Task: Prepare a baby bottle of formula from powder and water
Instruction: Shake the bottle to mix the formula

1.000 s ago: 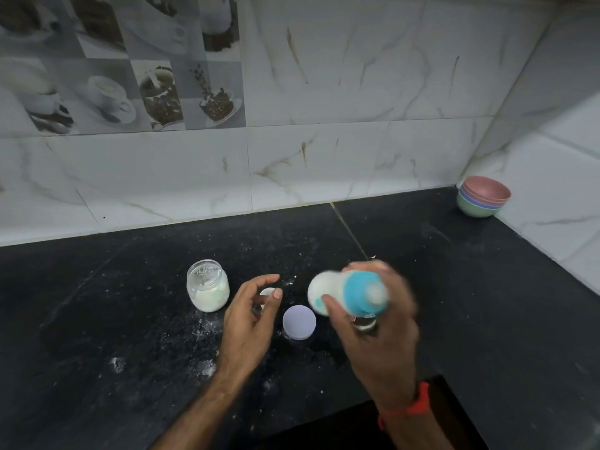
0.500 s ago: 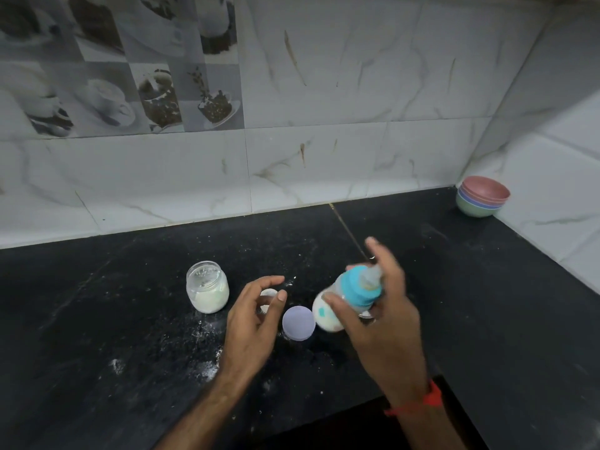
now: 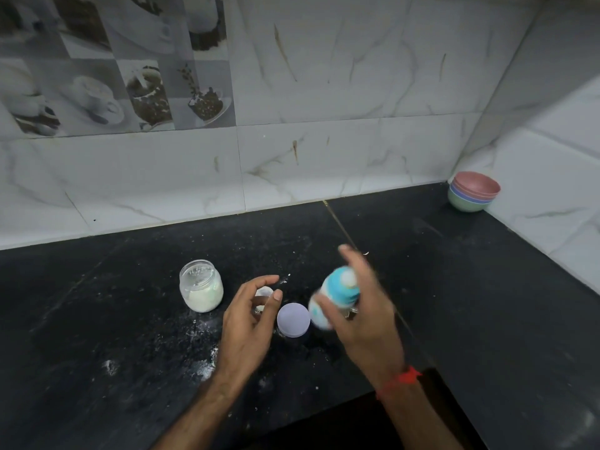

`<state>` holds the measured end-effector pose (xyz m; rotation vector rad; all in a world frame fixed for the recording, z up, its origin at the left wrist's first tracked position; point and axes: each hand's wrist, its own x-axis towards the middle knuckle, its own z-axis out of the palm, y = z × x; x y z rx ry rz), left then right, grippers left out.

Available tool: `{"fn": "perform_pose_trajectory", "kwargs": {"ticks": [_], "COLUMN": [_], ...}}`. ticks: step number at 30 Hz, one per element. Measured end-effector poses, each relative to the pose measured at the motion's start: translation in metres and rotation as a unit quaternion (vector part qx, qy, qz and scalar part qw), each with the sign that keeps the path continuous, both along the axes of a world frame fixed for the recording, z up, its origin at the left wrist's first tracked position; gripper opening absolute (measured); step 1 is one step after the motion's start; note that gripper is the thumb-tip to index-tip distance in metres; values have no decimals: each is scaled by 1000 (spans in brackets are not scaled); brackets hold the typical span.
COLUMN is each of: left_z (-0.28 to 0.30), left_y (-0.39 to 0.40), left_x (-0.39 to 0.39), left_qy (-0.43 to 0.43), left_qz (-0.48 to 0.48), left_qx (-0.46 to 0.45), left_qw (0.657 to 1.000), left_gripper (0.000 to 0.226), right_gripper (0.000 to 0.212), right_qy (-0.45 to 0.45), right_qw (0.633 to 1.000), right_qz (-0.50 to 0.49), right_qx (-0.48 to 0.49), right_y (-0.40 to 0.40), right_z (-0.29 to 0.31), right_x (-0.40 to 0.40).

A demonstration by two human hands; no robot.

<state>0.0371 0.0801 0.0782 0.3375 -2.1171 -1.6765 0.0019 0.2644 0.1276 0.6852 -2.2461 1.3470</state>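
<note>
**Bottle gripped above the counter, right of center**

Gripped in the right hand point(image 3: 363, 306), low and right of center in the frame: a baby bottle point(image 3: 336, 295) with a teal collar, tilted, its base toward the lower left, blurred by motion. Held clear of the black counter point(image 3: 454, 287), fingers and thumb wrapped round its body. Seemed to hold white liquid, though too smeared to be sure.

Hovered just left of it: the left hand point(image 3: 250, 323), fingers loosely curled and holding nothing. Partly hidden behind those fingers, a small white object point(image 3: 263, 292), too covered to identify. Lay between the two hands on the counter: a round lavender lid point(image 3: 293, 319).

Stood further left, at center-left: an open glass jar point(image 3: 201, 285) about a third full of white powder. Scattered below and around it: spilled powder point(image 3: 207, 362). Stacked in the far right corner against the tiles: colored bowls point(image 3: 472, 195).
</note>
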Motion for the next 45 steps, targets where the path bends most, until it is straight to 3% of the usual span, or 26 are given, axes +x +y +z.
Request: {"fn": "perform_pose_trajectory", "kwargs": {"ticks": [2,4,6,7,11,16,17,20,22,25,27,29,31,34,36,40,42,45], "left_z": [1,2,1,0,2,-2,-3,-3,-4,-8,-10,-10,-10,-12,-14,-14,-14,-14], "left_y": [2,1,0,0,4,3,3,3,2,-3,-4,-4,-3,-6,-7,-6,-7,-8], "left_x": [1,2,1,1,4,4,4,4,4,4,3,2,3,4,5,6,5,4], "left_qy": [5,10,7,4,5,1,-1,3,9,4,2,-1,3,4,-6,-5,-2,-10], "left_qz": [-3,-1,5,6,-2,0,1,-1,-1,6,8,9,7,11,16,11,9,15], "left_qx": [-6,-10,-11,-11,-20,-29,-27,-13,-12,-2,1,-6,-11,-6,-4,-16,-14,-9], "left_qw": [1000,1000,1000,1000,1000,1000,1000,1000,1000,1000,1000,1000,1000,1000,1000,1000,1000,1000], "left_gripper": [24,23,23,23,23,23,23,22,23,22,23,23,24,24,23,24,24,23], "right_gripper": [83,83,79,76,80,77,75,77,77,77,71,75,80,78,71,75,75,72], "right_qy": [-56,-33,44,61,-90,57,58,-71,-62,51,60,-58,-86,-6,50,-105,-75,46], "right_qw": [996,999,992,990,992,989,992,996,998,986,990,998,994,995,988,993,997,991], "right_qz": [14,-18,-58,-67,21,-47,-46,6,-11,-42,-43,16,22,-11,-23,28,4,-16], "right_qx": [68,-10,-104,-109,86,-125,-107,48,-18,-150,-118,11,59,-101,-147,51,-11,-128], "right_y": [6,7,5,3,3,-1,-5,-4,0,-3,-9,-11,-7,-8,-13,-17,-15,-14], "right_z": [-9,5,15,12,-7,14,6,-12,-1,25,11,-6,-11,15,14,-13,1,21], "right_x": [0,6,12,11,3,10,8,4,6,13,8,4,6,16,15,8,9,12]}}
